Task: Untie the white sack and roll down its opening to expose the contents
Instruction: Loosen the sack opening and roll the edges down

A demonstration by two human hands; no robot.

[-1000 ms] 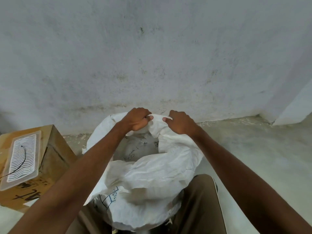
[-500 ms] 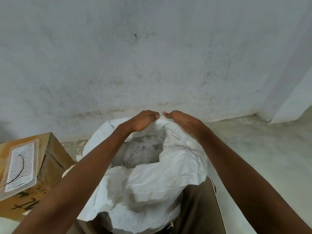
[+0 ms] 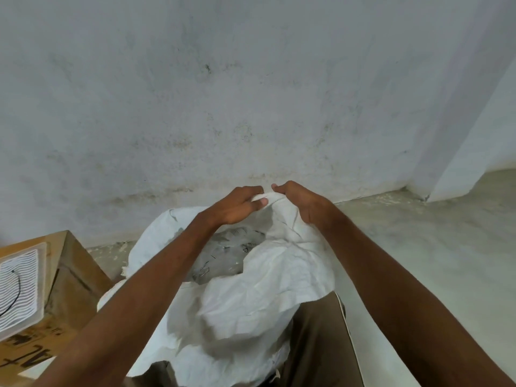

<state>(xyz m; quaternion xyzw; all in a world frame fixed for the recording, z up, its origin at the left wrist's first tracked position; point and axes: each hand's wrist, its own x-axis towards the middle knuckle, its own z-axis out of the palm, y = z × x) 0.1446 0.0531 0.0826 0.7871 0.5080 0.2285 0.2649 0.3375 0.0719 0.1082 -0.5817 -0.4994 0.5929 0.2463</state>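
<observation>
While both grip the far rim, left hand [image 3: 237,206] and right hand [image 3: 300,203] clamped on sack [image 3: 262,297], mouth open, sack on floor [image 3: 418,247] between legs, box [image 3: 64,275] left.

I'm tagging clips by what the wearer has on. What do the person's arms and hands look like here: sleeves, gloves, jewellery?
Both forearms are bare up to the frame edge, with no sleeve in view. The left hand and right hand wear no gloves, and no rings, watch or bracelets show. The fingernails are short. Below the arms, brown trousers with a thin pale side stripe are visible.
</observation>
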